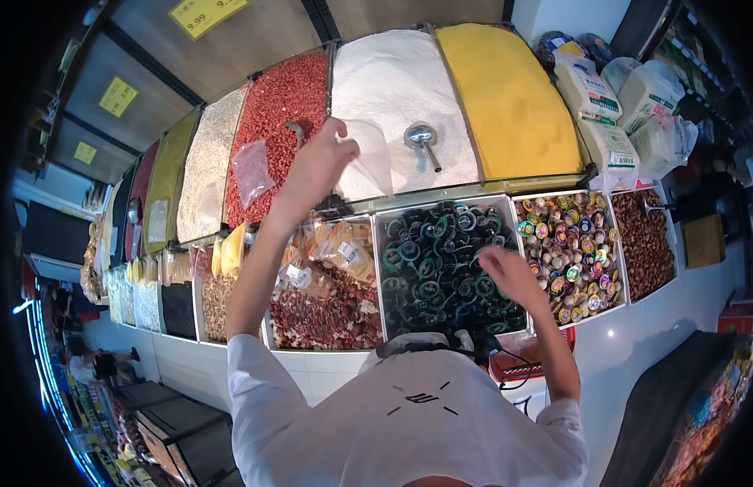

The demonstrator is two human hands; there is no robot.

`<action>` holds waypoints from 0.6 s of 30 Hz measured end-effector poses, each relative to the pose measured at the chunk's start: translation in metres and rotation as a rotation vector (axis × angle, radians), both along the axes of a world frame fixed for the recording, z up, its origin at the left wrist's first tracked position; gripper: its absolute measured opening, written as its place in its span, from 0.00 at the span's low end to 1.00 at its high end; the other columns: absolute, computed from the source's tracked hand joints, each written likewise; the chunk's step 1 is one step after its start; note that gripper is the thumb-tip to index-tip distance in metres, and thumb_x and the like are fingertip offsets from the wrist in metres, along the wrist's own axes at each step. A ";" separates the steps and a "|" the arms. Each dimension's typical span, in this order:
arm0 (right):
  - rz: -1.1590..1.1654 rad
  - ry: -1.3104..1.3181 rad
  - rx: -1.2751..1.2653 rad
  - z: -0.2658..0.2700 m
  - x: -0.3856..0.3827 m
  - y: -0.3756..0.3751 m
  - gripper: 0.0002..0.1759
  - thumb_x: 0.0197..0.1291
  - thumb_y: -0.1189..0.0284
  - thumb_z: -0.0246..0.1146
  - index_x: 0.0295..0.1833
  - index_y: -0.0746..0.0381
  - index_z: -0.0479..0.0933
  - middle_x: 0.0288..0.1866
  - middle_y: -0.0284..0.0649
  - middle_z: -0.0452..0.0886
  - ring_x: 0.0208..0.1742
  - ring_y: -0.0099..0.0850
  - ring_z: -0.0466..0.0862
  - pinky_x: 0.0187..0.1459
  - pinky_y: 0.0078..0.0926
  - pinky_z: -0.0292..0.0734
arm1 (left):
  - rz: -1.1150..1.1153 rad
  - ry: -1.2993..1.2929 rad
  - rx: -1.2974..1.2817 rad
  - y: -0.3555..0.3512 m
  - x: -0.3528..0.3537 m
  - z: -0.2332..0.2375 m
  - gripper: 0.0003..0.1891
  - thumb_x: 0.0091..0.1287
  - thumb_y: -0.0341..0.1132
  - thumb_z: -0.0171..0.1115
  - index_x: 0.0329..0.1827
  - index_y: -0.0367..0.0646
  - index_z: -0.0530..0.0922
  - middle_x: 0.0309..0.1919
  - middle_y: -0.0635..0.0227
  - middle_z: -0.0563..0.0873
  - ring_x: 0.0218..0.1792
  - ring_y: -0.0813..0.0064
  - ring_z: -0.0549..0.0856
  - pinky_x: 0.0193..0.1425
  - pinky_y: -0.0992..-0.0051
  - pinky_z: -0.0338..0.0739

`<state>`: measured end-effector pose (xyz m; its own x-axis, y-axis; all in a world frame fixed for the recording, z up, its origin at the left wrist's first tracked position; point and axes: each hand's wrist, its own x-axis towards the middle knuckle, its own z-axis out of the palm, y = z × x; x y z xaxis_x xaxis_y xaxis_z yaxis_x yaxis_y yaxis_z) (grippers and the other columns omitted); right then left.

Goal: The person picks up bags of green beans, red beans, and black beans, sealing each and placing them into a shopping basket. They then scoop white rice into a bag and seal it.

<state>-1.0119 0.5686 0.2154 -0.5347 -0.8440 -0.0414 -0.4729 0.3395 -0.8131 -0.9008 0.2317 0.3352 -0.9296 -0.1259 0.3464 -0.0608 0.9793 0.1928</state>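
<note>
My left hand (319, 166) is raised over the border between the red peanuts (287, 93) and the white grain (384, 69), its fingers closed on a thin clear plastic bag (366, 150) that hangs to the right. A metal scoop (422, 142) lies on the white grain, right of the bag. My right hand (508, 274) hovers above the right side of a bin of dark, green-rimmed packages (441, 268); its fingers look curled, and whether they hold anything is hidden. Another clear bag (252, 174) rests on the peanuts.
Yellow grain (514, 97) fills the bin at the right, beside stacked white bags (612, 154). Front bins hold colourful round packages (567, 256), brown nuts (646, 239) and bagged goods (332, 256). A person (92, 361) is at the far left.
</note>
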 end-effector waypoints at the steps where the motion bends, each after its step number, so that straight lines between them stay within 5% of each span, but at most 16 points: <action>1: -0.017 0.015 -0.067 0.017 0.001 -0.020 0.12 0.59 0.65 0.58 0.39 0.64 0.73 0.26 0.48 0.78 0.30 0.44 0.80 0.31 0.37 0.72 | 0.005 0.003 -0.056 0.017 0.011 0.005 0.04 0.55 0.27 0.59 0.34 0.42 0.79 0.36 0.61 0.74 0.39 0.63 0.79 0.40 0.68 0.73; 6: -0.040 0.199 -0.088 0.074 0.032 -0.099 0.18 0.60 0.58 0.55 0.36 0.65 0.74 0.24 0.47 0.79 0.28 0.45 0.80 0.32 0.39 0.73 | -0.163 -0.073 -0.227 0.076 0.060 -0.009 0.10 0.49 0.26 0.59 0.35 0.45 0.80 0.34 0.65 0.75 0.36 0.67 0.80 0.35 0.70 0.76; 9: -0.015 0.361 -0.056 0.050 0.039 -0.112 0.18 0.59 0.59 0.54 0.33 0.65 0.74 0.22 0.48 0.78 0.28 0.48 0.80 0.32 0.42 0.73 | -0.207 0.029 -0.237 0.096 0.087 -0.030 0.12 0.47 0.27 0.58 0.37 0.47 0.80 0.35 0.66 0.76 0.34 0.68 0.81 0.33 0.71 0.77; 14: 0.042 0.320 0.027 0.035 0.051 -0.083 0.14 0.58 0.65 0.52 0.27 0.65 0.72 0.22 0.49 0.78 0.27 0.49 0.79 0.31 0.45 0.73 | 0.049 0.051 -0.136 0.096 0.128 -0.048 0.07 0.56 0.29 0.56 0.38 0.44 0.78 0.34 0.65 0.79 0.33 0.65 0.82 0.32 0.70 0.77; 16: 0.061 0.300 0.035 0.032 0.066 -0.078 0.14 0.58 0.66 0.52 0.27 0.65 0.72 0.21 0.49 0.77 0.27 0.48 0.79 0.31 0.44 0.73 | 0.145 -0.007 0.322 0.109 0.136 -0.055 0.07 0.63 0.34 0.53 0.38 0.41 0.77 0.35 0.61 0.79 0.33 0.59 0.82 0.32 0.67 0.76; 18: 0.106 0.325 -0.029 0.027 0.083 -0.079 0.13 0.58 0.66 0.53 0.27 0.65 0.72 0.20 0.48 0.76 0.26 0.48 0.78 0.30 0.44 0.73 | 0.141 -0.029 0.397 0.119 0.136 -0.065 0.10 0.66 0.38 0.52 0.37 0.39 0.76 0.33 0.57 0.80 0.31 0.54 0.81 0.32 0.64 0.75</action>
<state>-0.9294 0.4896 0.2422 -0.4255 -0.8937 0.1420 -0.7403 0.2536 -0.6226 -0.7649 0.3503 0.2697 -0.9025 -0.3707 0.2191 -0.1998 0.8113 0.5495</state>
